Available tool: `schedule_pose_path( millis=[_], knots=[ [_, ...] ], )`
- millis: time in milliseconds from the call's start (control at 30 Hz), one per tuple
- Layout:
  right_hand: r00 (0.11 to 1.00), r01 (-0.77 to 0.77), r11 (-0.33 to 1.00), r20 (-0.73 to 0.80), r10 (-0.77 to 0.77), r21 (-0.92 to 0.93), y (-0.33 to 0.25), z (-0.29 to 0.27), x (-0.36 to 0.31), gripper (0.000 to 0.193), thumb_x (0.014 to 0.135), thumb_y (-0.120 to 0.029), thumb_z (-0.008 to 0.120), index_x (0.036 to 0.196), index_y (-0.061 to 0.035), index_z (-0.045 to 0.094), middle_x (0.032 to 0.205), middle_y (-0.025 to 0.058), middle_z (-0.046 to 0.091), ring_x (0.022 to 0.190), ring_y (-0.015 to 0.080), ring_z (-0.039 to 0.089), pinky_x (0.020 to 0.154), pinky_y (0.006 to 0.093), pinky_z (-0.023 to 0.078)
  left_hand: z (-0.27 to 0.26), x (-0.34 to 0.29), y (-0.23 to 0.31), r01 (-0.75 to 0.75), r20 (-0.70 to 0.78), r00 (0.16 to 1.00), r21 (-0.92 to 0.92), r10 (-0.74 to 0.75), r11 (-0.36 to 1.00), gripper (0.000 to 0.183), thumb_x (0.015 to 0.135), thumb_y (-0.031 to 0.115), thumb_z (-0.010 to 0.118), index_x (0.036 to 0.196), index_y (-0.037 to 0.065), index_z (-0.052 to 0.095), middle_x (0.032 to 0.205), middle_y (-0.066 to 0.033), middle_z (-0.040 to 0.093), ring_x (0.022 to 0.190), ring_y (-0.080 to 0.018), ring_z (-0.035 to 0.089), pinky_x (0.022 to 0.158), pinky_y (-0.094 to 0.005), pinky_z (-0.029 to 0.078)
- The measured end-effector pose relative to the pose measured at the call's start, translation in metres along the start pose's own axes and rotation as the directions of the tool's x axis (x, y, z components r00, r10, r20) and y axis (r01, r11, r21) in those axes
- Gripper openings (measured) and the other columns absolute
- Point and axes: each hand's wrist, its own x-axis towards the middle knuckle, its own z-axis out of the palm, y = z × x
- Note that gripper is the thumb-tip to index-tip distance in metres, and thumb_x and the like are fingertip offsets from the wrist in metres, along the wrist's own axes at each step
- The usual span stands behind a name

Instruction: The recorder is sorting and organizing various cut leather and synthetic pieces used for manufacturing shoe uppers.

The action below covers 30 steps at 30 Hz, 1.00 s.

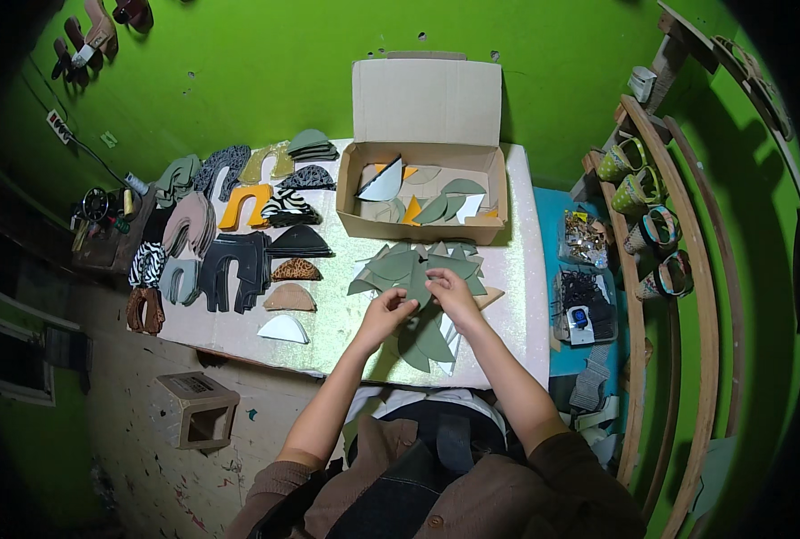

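Two hands, head view: my left hand (387, 314) and right hand (450, 292) are both drawn narrow, thumbs against fingers, at the edges of a green piece (419, 286); whether it is one layer, I cannot tell.
Green piece: between my hands, just above the pile of flat cut pieces (386, 267) on the table (521, 296), in front of the cardboard box (355, 220).
Handling: I'd judge it light, thin and bendy, perhaps a little slick, hardly fragile.
Hold: I'd pinch opposite edges with fingertips, since stacked layers could slide or cling.
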Motion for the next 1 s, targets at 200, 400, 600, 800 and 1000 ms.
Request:
schedule_pose_path(
  millis=[200,400,600,800,1000],
  knots=[
    [0.975,0.212,0.964,0.102,-0.198,-0.159,0.001,-0.006,0.003,0.021,0.086,-0.010,0.058,0.106,-0.0030,0.057,0.085,0.0033,0.060,0.076,0.0096,0.055,0.070,0.0247,0.045,-0.007,-0.001,0.010,-0.001,-0.054,0.999,0.025,0.002,1.000,0.027,0.089,0.019,0.058,0.107,0.000,0.057,0.091,-0.0036,0.062,0.080,-0.0088,0.058,0.071,-0.0215,0.044],
    [0.931,0.344,0.856,0.025,-0.363,-0.385,-0.005,0.008,-0.009,0.021,0.084,-0.013,0.059,0.103,-0.0029,0.060,0.089,0.0084,0.063,0.076,0.0161,0.061,0.071,0.0281,0.048,-0.003,-0.001,0.002,-0.018,-0.088,0.996,-0.035,0.014,0.999,0.023,0.087,0.016,0.061,0.103,0.000,0.059,0.088,-0.0040,0.062,0.079,-0.0098,0.058,0.073,-0.0219,0.045],
    [0.966,0.244,0.957,0.125,-0.226,-0.156,0.016,0.011,-0.011,0.027,0.089,-0.013,0.057,0.110,0.0042,0.055,0.096,0.0077,0.063,0.089,0.0111,0.059,0.076,0.0236,0.047,0.003,-0.004,0.002,-0.074,-0.117,0.991,-0.033,0.069,0.997,0.019,0.087,0.013,0.061,0.100,0.000,0.059,0.088,-0.0035,0.062,0.080,-0.0094,0.058,0.075,-0.0220,0.046],
    [0.969,0.226,0.973,0.115,-0.219,-0.055,0.022,0.010,-0.012,0.032,0.088,-0.020,0.059,0.106,0.0050,0.058,0.096,0.0115,0.065,0.087,0.0164,0.063,0.076,0.0257,0.048,0.002,-0.004,-0.003,-0.104,-0.121,0.987,-0.014,0.102,0.994,0.020,0.087,0.013,0.061,0.099,-0.002,0.058,0.088,-0.0028,0.061,0.079,-0.0075,0.057,0.071,-0.0199,0.046],
    [0.964,0.212,0.956,-0.119,-0.239,-0.203,0.016,0.001,-0.010,0.028,0.087,-0.018,0.061,0.103,0.0054,0.060,0.092,0.0062,0.062,0.081,0.0087,0.056,0.070,0.0218,0.045,0.001,-0.005,-0.007,-0.124,-0.228,0.965,0.028,0.127,0.992,0.014,0.087,0.011,0.059,0.095,0.000,0.058,0.083,-0.0012,0.059,0.075,-0.0067,0.054,0.067,-0.0204,0.043]
  ],
)
